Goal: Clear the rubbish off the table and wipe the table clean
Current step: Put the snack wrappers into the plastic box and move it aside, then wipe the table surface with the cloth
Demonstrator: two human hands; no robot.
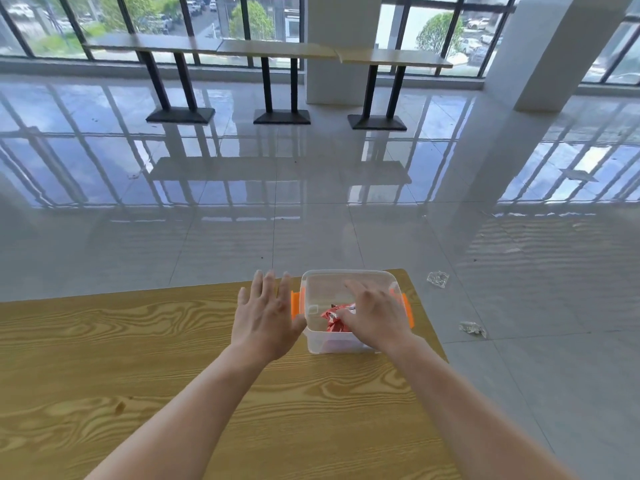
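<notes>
1. Head view, the only one. Wooden bench (pixel 145 341) runs across the lower frame; its far right corner carries a clear plastic tub (pixel 341 344) with orange side clips.

2. Rubbish: a crumpled red wrapper (pixel 333 319) lies inside the tub, towards the near wall. No other litter shows on the bench top itself.

3. Right hand (pixel 375 315): reaching down into the tub from the near side, fingers curled over the wrapper. Grip narrow. Whether it pinches the wrapper or merely rests on it, I cannot tell; the fingertips are hidden behind the hand.

4. Left hand (pixel 265 315): grip wide, fingers spread flat, holding nothing. It sits just beside the tub's left wall, thumb close to the left orange clip (pixel 295 304); contact with the tub is unclear.

5. Key relation: the wrapper lies directly under the right hand and to the right of the left hand, with the tub wall between. The right hand is plainly the nearer. The tub's long axis runs away from the person.

6. Off the bench: two scraps of clear crumpled film on the floor to the right, one farther (pixel 437 279), one nearer (pixel 472 328), both well apart from the bench edge.

7. Judgement: clearing looks near its end; wiping is not yet begun, and no cloth is in view.
</notes>
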